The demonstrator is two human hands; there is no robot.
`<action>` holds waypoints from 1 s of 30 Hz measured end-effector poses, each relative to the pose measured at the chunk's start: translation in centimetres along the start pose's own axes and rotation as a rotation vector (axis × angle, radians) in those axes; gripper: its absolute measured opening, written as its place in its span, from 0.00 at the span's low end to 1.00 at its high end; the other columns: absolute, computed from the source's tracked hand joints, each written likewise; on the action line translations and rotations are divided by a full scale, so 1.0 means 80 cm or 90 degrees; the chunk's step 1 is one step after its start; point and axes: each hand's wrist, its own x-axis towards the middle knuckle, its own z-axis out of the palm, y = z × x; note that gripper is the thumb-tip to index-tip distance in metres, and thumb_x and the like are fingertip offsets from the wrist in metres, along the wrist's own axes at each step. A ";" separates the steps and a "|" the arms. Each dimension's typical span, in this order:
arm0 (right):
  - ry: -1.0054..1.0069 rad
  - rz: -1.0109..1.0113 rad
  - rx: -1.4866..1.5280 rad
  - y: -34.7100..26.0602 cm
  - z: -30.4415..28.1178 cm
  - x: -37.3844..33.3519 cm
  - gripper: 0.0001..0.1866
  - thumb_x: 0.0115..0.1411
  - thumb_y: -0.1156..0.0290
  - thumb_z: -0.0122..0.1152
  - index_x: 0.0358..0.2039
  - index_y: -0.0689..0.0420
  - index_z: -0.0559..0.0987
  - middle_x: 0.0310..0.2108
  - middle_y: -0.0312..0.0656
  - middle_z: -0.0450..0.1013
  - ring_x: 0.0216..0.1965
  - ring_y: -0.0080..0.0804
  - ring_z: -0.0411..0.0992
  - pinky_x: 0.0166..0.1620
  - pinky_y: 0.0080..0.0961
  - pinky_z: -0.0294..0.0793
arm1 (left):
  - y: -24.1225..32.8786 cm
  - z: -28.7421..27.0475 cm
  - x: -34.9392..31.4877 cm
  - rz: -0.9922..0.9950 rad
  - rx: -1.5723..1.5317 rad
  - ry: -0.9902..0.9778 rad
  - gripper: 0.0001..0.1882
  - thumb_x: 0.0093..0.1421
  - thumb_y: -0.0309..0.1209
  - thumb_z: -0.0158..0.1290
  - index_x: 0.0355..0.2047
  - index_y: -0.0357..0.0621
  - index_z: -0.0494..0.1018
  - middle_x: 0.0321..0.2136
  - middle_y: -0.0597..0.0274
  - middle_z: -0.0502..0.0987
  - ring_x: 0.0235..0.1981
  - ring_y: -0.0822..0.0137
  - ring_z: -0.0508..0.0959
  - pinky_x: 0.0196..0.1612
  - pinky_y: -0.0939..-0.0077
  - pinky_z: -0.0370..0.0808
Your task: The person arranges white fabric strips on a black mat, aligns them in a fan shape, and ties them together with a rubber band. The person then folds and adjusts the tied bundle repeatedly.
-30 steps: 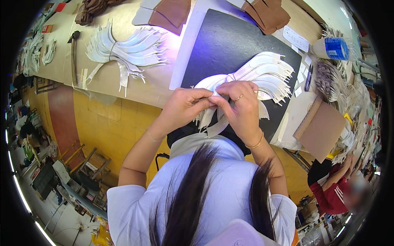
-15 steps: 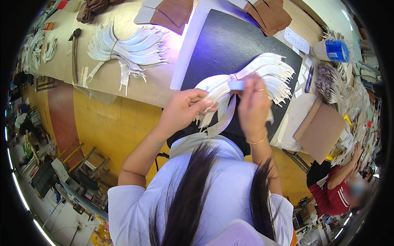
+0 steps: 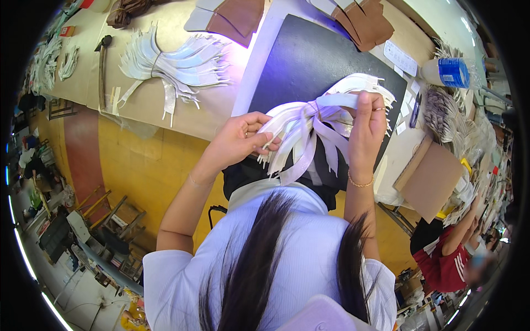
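A bundle of long white strips [image 3: 288, 122], tied round its middle with a thin band, lies across the near edge of a black mat [image 3: 301, 55]. My left hand [image 3: 242, 139] is closed on the bundle's left end, thumb on top. In my right hand [image 3: 367, 129], a pale strip [image 3: 338, 100] is pinched between thumb and fingers, drawn out to the right of the band. Several strips hang loose below the tie. Behind my right hand the bundle's right end fans out, partly hidden.
A second tied bundle [image 3: 171, 63] lies on the paper-covered table at left, beside a hammer [image 3: 102, 71]. Brown pieces [image 3: 361, 22] sit at the far edge. To the right are a bottle with a blue label [image 3: 452, 73], a pen [image 3: 415, 110] and cardboard [image 3: 433, 179]. A person in red [image 3: 447, 262] is at lower right.
My right hand has moved right, away from the band, and the pale strip now stretches out with it. Loose strips now hang below the tie. My left hand has shifted slightly left.
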 end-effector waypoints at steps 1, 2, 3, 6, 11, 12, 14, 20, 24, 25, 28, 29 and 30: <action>-0.025 -0.024 -0.073 -0.004 0.002 0.000 0.15 0.76 0.62 0.44 0.37 0.59 0.69 0.40 0.47 0.78 0.47 0.40 0.80 0.51 0.32 0.79 | 0.000 0.000 0.002 0.026 0.007 0.013 0.18 0.65 0.22 0.57 0.54 0.33 0.71 0.43 0.55 0.82 0.39 0.71 0.83 0.43 0.77 0.82; -0.039 -0.021 0.002 -0.009 0.002 0.004 0.15 0.76 0.62 0.45 0.36 0.60 0.70 0.40 0.48 0.79 0.47 0.40 0.80 0.52 0.32 0.78 | 0.001 0.002 0.003 0.052 0.015 0.027 0.19 0.64 0.21 0.57 0.55 0.33 0.70 0.43 0.56 0.81 0.39 0.72 0.83 0.43 0.77 0.82; -0.054 -0.018 0.076 -0.016 -0.001 0.010 0.15 0.76 0.63 0.45 0.36 0.60 0.70 0.40 0.49 0.79 0.47 0.41 0.80 0.52 0.32 0.77 | 0.004 0.008 0.004 0.111 0.093 0.027 0.23 0.62 0.17 0.56 0.58 0.35 0.68 0.42 0.59 0.79 0.39 0.74 0.81 0.42 0.78 0.81; -0.090 -0.070 0.139 -0.031 -0.004 0.028 0.14 0.75 0.67 0.49 0.31 0.59 0.68 0.40 0.53 0.80 0.46 0.42 0.80 0.53 0.33 0.77 | 0.014 0.021 0.003 0.086 0.133 0.079 0.26 0.60 0.20 0.60 0.59 0.36 0.67 0.39 0.61 0.78 0.39 0.74 0.81 0.41 0.79 0.80; -0.177 -0.079 0.297 -0.050 0.014 0.032 0.14 0.72 0.69 0.53 0.28 0.58 0.67 0.35 0.50 0.79 0.41 0.37 0.81 0.48 0.31 0.79 | 0.011 0.045 0.003 0.215 0.374 0.206 0.27 0.55 0.45 0.68 0.47 0.44 0.70 0.38 0.53 0.79 0.42 0.50 0.81 0.45 0.59 0.75; -0.216 -0.082 0.318 -0.047 0.018 0.035 0.14 0.72 0.69 0.53 0.28 0.58 0.67 0.33 0.48 0.78 0.40 0.37 0.81 0.46 0.30 0.79 | 0.011 0.048 0.004 0.232 0.386 0.203 0.27 0.55 0.45 0.68 0.47 0.44 0.70 0.39 0.52 0.78 0.42 0.49 0.80 0.45 0.58 0.75; -0.295 -0.086 0.360 -0.043 0.031 0.047 0.15 0.72 0.69 0.54 0.27 0.58 0.67 0.29 0.44 0.75 0.39 0.37 0.82 0.43 0.30 0.80 | 0.012 0.052 0.004 0.265 0.409 0.200 0.28 0.55 0.46 0.68 0.47 0.44 0.71 0.39 0.51 0.77 0.42 0.47 0.79 0.44 0.57 0.75; -0.518 0.051 0.089 -0.067 0.084 0.076 0.10 0.70 0.73 0.52 0.50 0.59 0.75 0.37 0.36 0.72 0.31 0.21 0.74 0.41 0.21 0.76 | 0.014 0.051 -0.006 0.351 0.524 0.176 0.25 0.60 0.39 0.62 0.57 0.55 0.72 0.40 0.48 0.72 0.43 0.45 0.77 0.44 0.54 0.75; -0.606 0.054 0.107 -0.047 0.107 0.076 0.22 0.66 0.81 0.52 0.60 0.58 0.69 0.43 0.40 0.71 0.34 0.24 0.77 0.41 0.22 0.79 | 0.003 0.048 -0.006 0.342 0.574 0.173 0.24 0.62 0.34 0.58 0.60 0.61 0.71 0.40 0.49 0.72 0.42 0.46 0.77 0.46 0.55 0.75; -0.601 0.093 0.098 -0.047 0.103 0.068 0.23 0.65 0.81 0.53 0.61 0.57 0.68 0.43 0.42 0.72 0.34 0.25 0.78 0.38 0.23 0.80 | -0.001 0.046 -0.006 0.336 0.588 0.173 0.23 0.62 0.32 0.57 0.59 0.60 0.71 0.41 0.49 0.72 0.41 0.46 0.77 0.46 0.56 0.75; -0.570 0.137 0.058 -0.028 0.079 0.061 0.23 0.64 0.79 0.59 0.58 0.59 0.68 0.37 0.42 0.73 0.33 0.25 0.81 0.32 0.23 0.82 | 0.002 0.040 -0.011 0.320 0.538 0.128 0.22 0.63 0.28 0.56 0.58 0.53 0.70 0.41 0.49 0.74 0.40 0.51 0.78 0.44 0.60 0.76; -0.556 0.163 0.038 -0.023 0.067 0.060 0.22 0.63 0.78 0.61 0.57 0.60 0.68 0.36 0.41 0.72 0.32 0.25 0.81 0.32 0.23 0.82 | 0.003 0.039 -0.012 0.314 0.506 0.107 0.22 0.63 0.26 0.56 0.57 0.50 0.69 0.41 0.49 0.75 0.40 0.53 0.79 0.43 0.62 0.76; -0.542 0.190 0.018 -0.021 0.058 0.058 0.22 0.63 0.77 0.63 0.56 0.61 0.68 0.35 0.40 0.72 0.31 0.25 0.80 0.32 0.23 0.82 | -0.006 0.037 -0.010 0.256 0.356 0.114 0.22 0.63 0.25 0.56 0.57 0.47 0.68 0.42 0.51 0.76 0.40 0.58 0.80 0.41 0.67 0.77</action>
